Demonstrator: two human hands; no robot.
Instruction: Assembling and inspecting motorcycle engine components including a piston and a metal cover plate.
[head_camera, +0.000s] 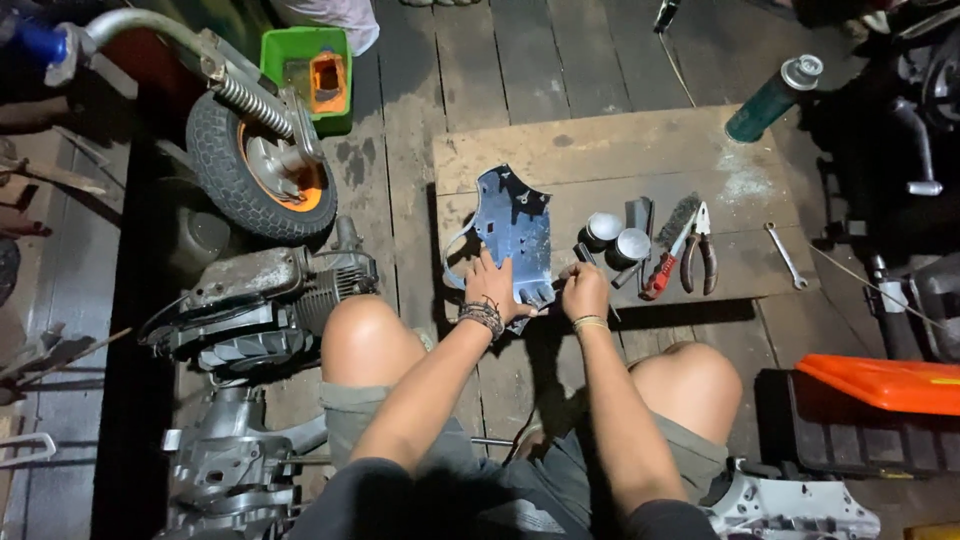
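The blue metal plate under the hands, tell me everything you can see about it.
The blue metal plate is a flat, shield-shaped sheet, shiny but scuffed, with a few small holes and a notched upper edge. It lies on a wooden board set on the plank floor, its narrower end toward the person. The left hand presses flat on its lower left part; the right hand pinches at its lower right corner, where a small fitting sits. A pale curved strip shows at its left edge.

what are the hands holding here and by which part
The left hand presses flat on the lower part of the blue metal plate. The right hand is at its bottom right corner; whether it pinches the plate or a small tool cannot be told.
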